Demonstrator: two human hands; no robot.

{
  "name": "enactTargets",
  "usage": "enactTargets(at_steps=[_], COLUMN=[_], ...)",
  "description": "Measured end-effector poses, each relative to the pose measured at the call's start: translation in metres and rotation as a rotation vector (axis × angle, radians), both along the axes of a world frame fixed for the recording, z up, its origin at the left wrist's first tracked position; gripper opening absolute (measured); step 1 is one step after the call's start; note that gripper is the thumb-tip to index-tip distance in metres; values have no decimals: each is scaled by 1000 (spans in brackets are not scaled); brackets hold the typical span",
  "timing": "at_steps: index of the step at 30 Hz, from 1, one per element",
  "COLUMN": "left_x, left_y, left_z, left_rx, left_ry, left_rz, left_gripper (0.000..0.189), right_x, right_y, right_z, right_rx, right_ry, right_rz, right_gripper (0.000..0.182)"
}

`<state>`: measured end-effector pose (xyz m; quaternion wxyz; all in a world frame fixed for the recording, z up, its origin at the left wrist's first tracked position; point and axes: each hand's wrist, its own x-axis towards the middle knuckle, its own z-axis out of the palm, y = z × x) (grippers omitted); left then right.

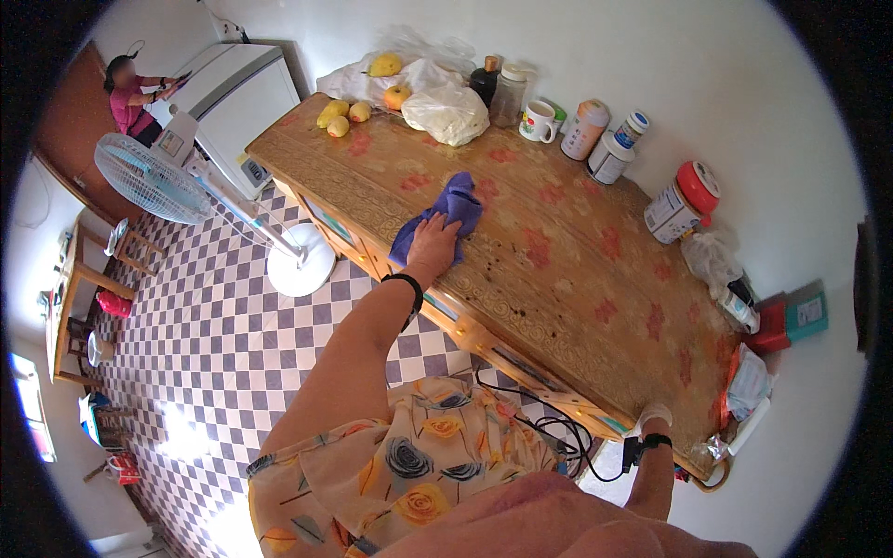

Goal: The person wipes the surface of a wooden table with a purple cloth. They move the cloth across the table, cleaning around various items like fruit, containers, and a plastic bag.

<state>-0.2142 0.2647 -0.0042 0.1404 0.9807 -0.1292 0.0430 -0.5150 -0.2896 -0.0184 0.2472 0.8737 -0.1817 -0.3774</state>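
My left hand point(432, 244) presses down on a crumpled purple cloth point(457, 202), near the front edge of a long wooden cabinet point(502, 160) with a red-flowered top. Dark crumbs point(516, 312) lie scattered on the top to the right of the cloth. My right hand point(654, 415) is by the cabinet's front edge towards the right end; its fingers are small and washed out. A black band circles each wrist, and a black cable hangs near the right one.
Along the wall stand mangoes point(335, 111), plastic bags point(446, 115), a dark bottle point(484, 81), a mug point(538, 122), several containers and a red-lidded jar point(680, 202). On the left are a standing fan point(300, 258), a white chest freezer point(244, 104) and another person point(129, 101). Cable coils point(565, 439) hang by the cabinet.
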Motion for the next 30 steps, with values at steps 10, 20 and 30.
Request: enactTargets(at_steps=[10,20,30], left_x=[-4,-2,0], left_y=[-1,-4,-4], left_z=[0,5,-7], left_rx=[-44,-73,-68], left_ry=[-63,-98,-158], left_rz=[9,3,18], left_gripper=[35,34,35], right_x=[7,-1,-8], right_y=[18,9,-21], right_z=[21,13,-26], right_rx=[-40,24,41], right_ry=[39,-58,-244], right_rz=[-88,-146,-157], right_gripper=[26,30,41])
